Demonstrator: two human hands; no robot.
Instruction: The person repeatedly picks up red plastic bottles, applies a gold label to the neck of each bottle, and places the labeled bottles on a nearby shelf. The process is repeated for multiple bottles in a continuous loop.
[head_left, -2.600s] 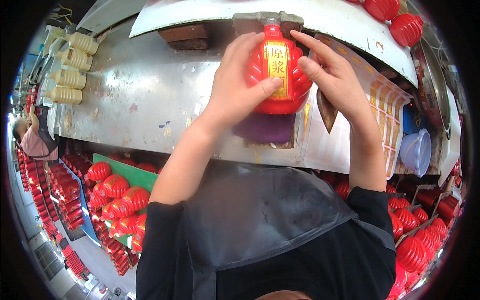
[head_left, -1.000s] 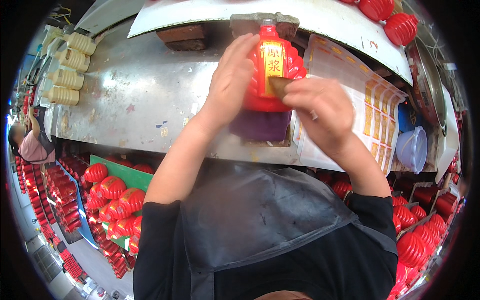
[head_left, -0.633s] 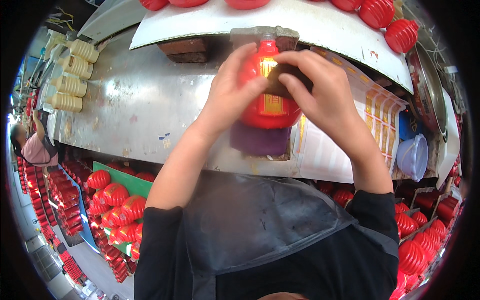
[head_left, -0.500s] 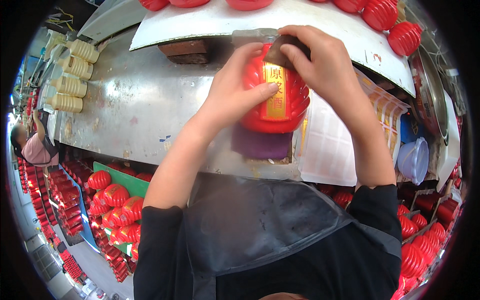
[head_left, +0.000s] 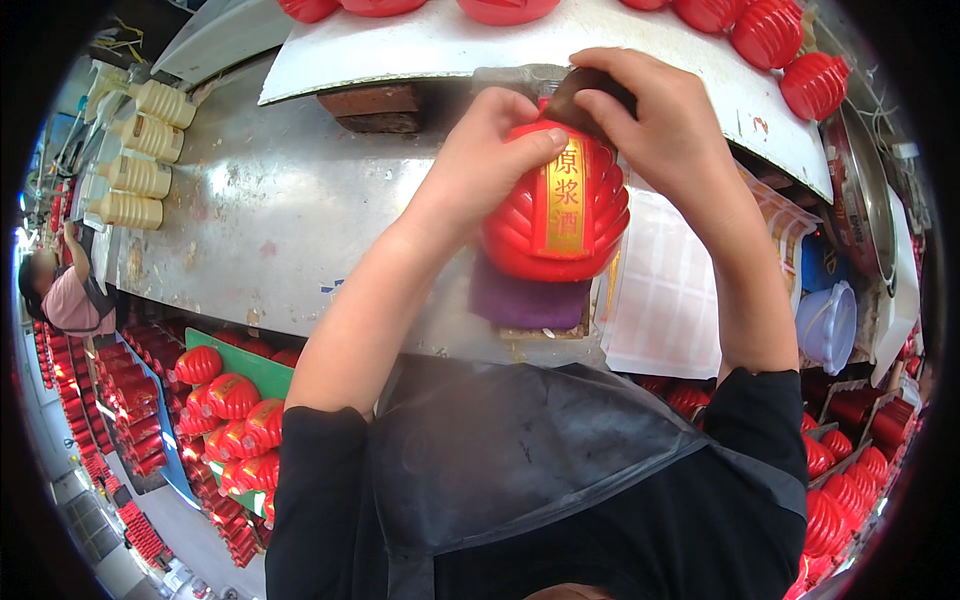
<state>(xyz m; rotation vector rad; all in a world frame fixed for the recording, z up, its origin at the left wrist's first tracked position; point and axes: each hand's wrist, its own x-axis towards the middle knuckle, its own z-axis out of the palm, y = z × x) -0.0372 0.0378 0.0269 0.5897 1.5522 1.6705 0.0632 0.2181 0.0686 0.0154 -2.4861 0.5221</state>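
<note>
A red ribbed bottle (head_left: 510, 240) lies on its back on a purple cloth pad (head_left: 530, 302), its neck pointing away from me. Down its middle runs a gold label (head_left: 566, 200) with a red border. My left hand (head_left: 492, 150) grips the bottle's upper left shoulder, the thumb pressed at the label's top end. Between the fingers and thumb of my right hand (head_left: 650, 110) is a dark, flat scraper-like piece (head_left: 588, 98), held against the bottle by the neck. My right fingertips are partly hidden behind that piece.
A white sheet of labels (head_left: 660, 290) lies right of the bottle on the metal table (head_left: 250, 200). A raised white board (head_left: 420, 50) bears several red bottles. Cream jugs (head_left: 140, 175) stand at left, a pale bucket (head_left: 828, 325) at right. Another person (head_left: 75, 290) works far left.
My left thumb has moved up the label to its top end, uncovering the middle. The bottle sits slightly nearer and further right, and the dark piece has shifted a little to the right.
</note>
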